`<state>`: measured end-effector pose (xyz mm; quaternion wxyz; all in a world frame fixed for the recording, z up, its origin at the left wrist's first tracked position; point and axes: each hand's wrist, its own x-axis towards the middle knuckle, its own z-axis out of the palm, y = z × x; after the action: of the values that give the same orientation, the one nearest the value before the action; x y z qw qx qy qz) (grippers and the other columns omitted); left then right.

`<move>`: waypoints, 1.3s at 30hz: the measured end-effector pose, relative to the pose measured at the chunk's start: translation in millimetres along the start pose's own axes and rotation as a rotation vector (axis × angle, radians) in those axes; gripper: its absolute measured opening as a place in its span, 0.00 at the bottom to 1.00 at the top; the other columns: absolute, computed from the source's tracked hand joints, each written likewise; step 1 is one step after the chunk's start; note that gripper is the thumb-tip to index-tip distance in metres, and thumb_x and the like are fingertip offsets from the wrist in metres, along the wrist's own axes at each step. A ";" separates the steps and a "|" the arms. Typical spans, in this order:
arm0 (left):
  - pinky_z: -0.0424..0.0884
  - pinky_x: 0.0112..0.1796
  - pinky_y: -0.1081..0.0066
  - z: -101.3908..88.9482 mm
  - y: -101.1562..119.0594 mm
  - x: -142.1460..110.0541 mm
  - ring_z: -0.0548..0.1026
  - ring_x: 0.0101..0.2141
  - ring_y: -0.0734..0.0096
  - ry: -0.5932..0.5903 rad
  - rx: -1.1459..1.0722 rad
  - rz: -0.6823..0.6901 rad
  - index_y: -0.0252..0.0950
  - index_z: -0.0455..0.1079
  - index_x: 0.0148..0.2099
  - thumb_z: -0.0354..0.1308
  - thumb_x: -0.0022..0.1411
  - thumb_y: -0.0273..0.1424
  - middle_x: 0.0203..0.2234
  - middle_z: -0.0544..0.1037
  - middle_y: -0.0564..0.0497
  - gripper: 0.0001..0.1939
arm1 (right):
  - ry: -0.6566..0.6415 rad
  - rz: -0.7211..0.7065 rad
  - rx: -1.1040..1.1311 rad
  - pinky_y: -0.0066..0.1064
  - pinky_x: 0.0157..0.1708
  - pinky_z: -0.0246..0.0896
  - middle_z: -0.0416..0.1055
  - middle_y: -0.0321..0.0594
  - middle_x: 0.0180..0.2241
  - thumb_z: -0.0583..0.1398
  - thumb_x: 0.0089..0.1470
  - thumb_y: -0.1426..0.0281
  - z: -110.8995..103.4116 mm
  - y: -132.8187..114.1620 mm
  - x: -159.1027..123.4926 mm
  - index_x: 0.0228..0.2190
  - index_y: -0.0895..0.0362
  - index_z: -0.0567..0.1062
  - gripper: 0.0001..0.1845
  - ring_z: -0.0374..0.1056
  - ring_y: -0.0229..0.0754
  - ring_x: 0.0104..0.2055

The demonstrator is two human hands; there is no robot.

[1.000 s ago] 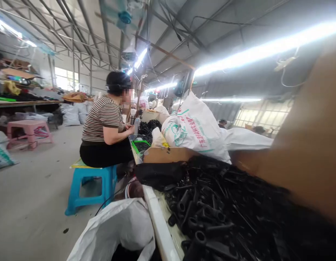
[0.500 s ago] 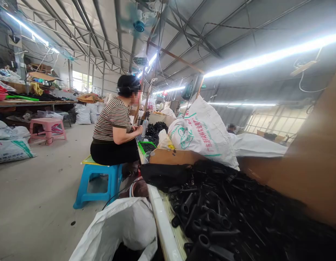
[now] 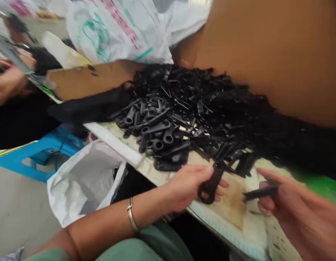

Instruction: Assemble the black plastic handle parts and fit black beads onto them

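My left hand (image 3: 192,183), with a bangle on its wrist, grips a black plastic lever-like part with a ring at one end (image 3: 211,186). The ring end points down toward me. To its right, my right hand (image 3: 290,203) pinches a thin black strip-shaped part (image 3: 260,192), blurred by motion. The two parts are apart, above the table's worn board (image 3: 233,212). Just beyond my left hand lies a pile of similar black ringed parts (image 3: 157,134). Behind my right hand sits a heap of smaller black pieces (image 3: 206,98).
A white sack (image 3: 78,181) hangs open beside the table's left edge. Tall cardboard (image 3: 271,54) walls the back right, and a printed sack (image 3: 116,32) stands behind. A green tray (image 3: 325,186) is at right. A co-worker's hand (image 3: 10,79) and a blue stool (image 3: 45,156) are at left.
My view has swung down and right from the room to the tabletop. Both my hands, unseen before, now show, each holding a black part.
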<state>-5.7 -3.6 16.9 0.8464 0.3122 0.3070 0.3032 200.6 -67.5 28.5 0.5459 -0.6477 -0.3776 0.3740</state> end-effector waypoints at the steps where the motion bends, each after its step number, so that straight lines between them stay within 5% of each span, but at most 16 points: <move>1: 0.66 0.31 0.73 0.5 2.9 -0.4 0.75 0.29 0.72 -0.010 -0.030 -0.026 0.28 0.77 0.38 0.68 0.53 0.55 0.33 0.79 0.43 0.31 | 0.033 0.037 0.023 0.31 0.19 0.66 0.71 0.38 0.21 0.73 0.43 0.53 2.0 -4.7 -2.4 0.44 0.48 0.83 0.26 0.66 0.41 0.22; 4: 0.68 0.34 0.70 -0.1 3.7 -0.8 0.76 0.31 0.68 -0.038 -0.092 -0.065 0.29 0.76 0.39 0.66 0.57 0.51 0.37 0.80 0.40 0.27 | 0.008 0.031 -0.058 0.27 0.24 0.69 0.72 0.36 0.20 0.74 0.43 0.54 17.5 -14.4 -3.9 0.42 0.50 0.83 0.24 0.67 0.38 0.22; 10: 0.67 0.39 0.66 -7.3 -6.2 0.4 0.74 0.32 0.67 -0.132 -0.044 -0.040 0.28 0.77 0.39 0.63 0.59 0.54 0.31 0.79 0.43 0.29 | -0.273 -0.084 -0.132 0.23 0.22 0.67 0.76 0.34 0.25 0.71 0.51 0.58 43.6 -11.6 1.6 0.43 0.51 0.76 0.20 0.69 0.36 0.23; 22: 0.65 0.39 0.69 -15.5 -3.2 -3.3 0.71 0.33 0.70 -0.201 0.030 0.006 0.31 0.78 0.41 0.67 0.56 0.49 0.33 0.75 0.46 0.24 | -0.133 -0.193 -0.478 0.27 0.27 0.71 0.77 0.36 0.30 0.65 0.53 0.55 50.8 -7.7 3.1 0.43 0.52 0.81 0.19 0.71 0.38 0.27; 28: 0.61 0.33 0.73 -15.3 -2.5 -5.0 0.66 0.31 0.74 -0.247 0.232 0.126 0.32 0.75 0.46 0.65 0.61 0.44 0.31 0.72 0.50 0.20 | -0.093 -0.276 -0.475 0.32 0.36 0.76 0.79 0.41 0.43 0.64 0.55 0.56 58.8 -6.3 -2.1 0.41 0.51 0.83 0.17 0.77 0.44 0.39; 34: 0.62 0.32 0.73 -13.4 -0.7 -5.6 0.67 0.27 0.76 -0.156 0.315 0.155 0.30 0.74 0.39 0.61 0.60 0.34 0.27 0.71 0.52 0.11 | -0.307 -0.052 -0.287 0.34 0.48 0.74 0.79 0.41 0.50 0.66 0.54 0.52 53.7 -3.1 0.2 0.51 0.47 0.80 0.25 0.75 0.46 0.51; 39: 0.64 0.33 0.72 -12.2 0.8 -10.8 0.70 0.31 0.73 -0.149 0.558 0.198 0.32 0.74 0.45 0.56 0.65 0.32 0.30 0.76 0.51 0.11 | -0.386 0.182 -0.011 0.31 0.36 0.75 0.80 0.38 0.40 0.69 0.54 0.52 51.8 2.8 -5.9 0.52 0.46 0.78 0.26 0.75 0.42 0.38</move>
<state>-21.4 -6.5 13.6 0.7145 0.5824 0.2835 0.2644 151.8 -51.1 19.7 0.4240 -0.5983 -0.4171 0.5369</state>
